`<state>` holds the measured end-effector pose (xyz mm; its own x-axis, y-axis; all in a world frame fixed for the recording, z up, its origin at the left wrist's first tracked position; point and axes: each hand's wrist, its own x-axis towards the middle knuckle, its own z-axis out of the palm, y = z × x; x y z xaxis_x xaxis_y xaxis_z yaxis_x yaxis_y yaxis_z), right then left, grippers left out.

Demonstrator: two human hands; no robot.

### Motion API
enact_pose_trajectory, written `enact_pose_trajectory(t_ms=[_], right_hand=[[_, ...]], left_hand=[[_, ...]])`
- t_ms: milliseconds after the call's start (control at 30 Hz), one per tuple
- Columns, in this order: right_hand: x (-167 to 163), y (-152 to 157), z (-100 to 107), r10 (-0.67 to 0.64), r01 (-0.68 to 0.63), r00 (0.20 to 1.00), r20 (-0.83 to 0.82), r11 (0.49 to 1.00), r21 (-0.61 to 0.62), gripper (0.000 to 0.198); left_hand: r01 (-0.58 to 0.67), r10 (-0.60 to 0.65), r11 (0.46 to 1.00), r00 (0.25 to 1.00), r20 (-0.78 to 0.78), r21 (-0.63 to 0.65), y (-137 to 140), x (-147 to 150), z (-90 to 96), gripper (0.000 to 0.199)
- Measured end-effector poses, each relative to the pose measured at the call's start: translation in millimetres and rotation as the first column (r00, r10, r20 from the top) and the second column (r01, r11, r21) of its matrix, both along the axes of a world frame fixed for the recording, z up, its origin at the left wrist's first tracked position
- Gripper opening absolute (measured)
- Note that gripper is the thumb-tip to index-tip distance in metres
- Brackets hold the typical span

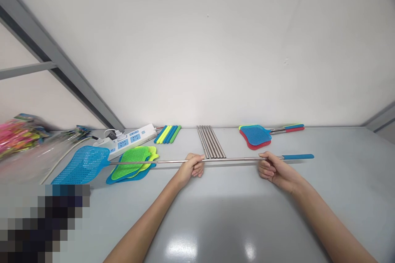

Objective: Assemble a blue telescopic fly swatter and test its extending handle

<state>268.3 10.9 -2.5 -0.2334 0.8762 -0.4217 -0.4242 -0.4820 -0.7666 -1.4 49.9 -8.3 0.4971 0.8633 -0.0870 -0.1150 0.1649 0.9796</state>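
A long telescopic fly swatter [231, 159] stretches level across the view, its blue mesh head at the left and its blue grip at the right. My left hand [193, 165] is closed around the middle of the metal rod. Near the blue grip, my right hand [269, 166] pinches the rod between thumb and curled fingers. Behind my left hand lies a row of several metal rods [212, 141]. Loose mesh swatter heads [131, 162] in green, yellow and blue are stacked under the rod's left part.
At the back left are a white power strip [135, 139] with plugs and several coloured grips [167, 134]. Swatters with blue and red heads [255, 135] lie stacked at the back right. Plastic-bagged goods [24, 135] sit far left. A wall [216, 49] rises behind the grey table [216, 222].
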Motion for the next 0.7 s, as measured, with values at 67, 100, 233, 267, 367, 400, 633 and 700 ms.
enact_pose_trajectory(t_ms=[67,100,233,267,367,400,633,700], right_hand=[[-1.1,-0.4,0.7,-0.003,0.003,1.000,0.000,1.000,0.006,0.039],[-1.8,-0.7,1.1,-0.004,0.004,1.000,-0.001,1.000,0.009,0.039],[-5.9,-1.8,2.1,-0.007,0.007,1.000,0.008,0.999,0.039,0.040],[-7.3,-2.1,2.0,-0.008,0.007,1.000,0.013,0.999,0.046,0.040],[-11.3,-3.1,1.6,-0.005,0.004,1.000,0.020,0.999,0.048,0.040],[-12.3,-3.5,1.5,-0.004,0.003,1.000,0.019,0.999,0.045,0.040],[-15.1,-5.6,5.2,-0.015,0.015,1.000,0.012,0.999,0.045,0.036],[-16.0,-5.7,6.3,-0.014,0.012,1.000,0.025,0.998,0.054,0.036]], left_hand=[[-0.007,0.007,1.000,1.000,-0.005,0.002,-0.3,0.2,0.1,0.044],[-0.013,0.013,1.000,1.000,-0.008,0.004,-0.5,0.2,0.2,0.044],[-0.039,0.040,0.999,0.999,-0.022,0.018,-1.6,0.6,0.7,0.045],[-0.045,0.046,0.999,0.999,-0.024,0.022,-2.0,0.7,0.9,0.046],[-0.064,0.065,0.997,0.997,-0.029,0.041,-3.3,0.9,1.8,0.046],[-0.070,0.072,0.996,0.997,-0.028,0.048,-3.8,0.9,2.2,0.046],[-0.085,0.087,0.994,0.996,-0.027,0.073,-5.6,-0.3,3.3,0.043],[-0.090,0.091,0.994,0.996,-0.019,0.064,-4.3,-1.2,3.1,0.043]])
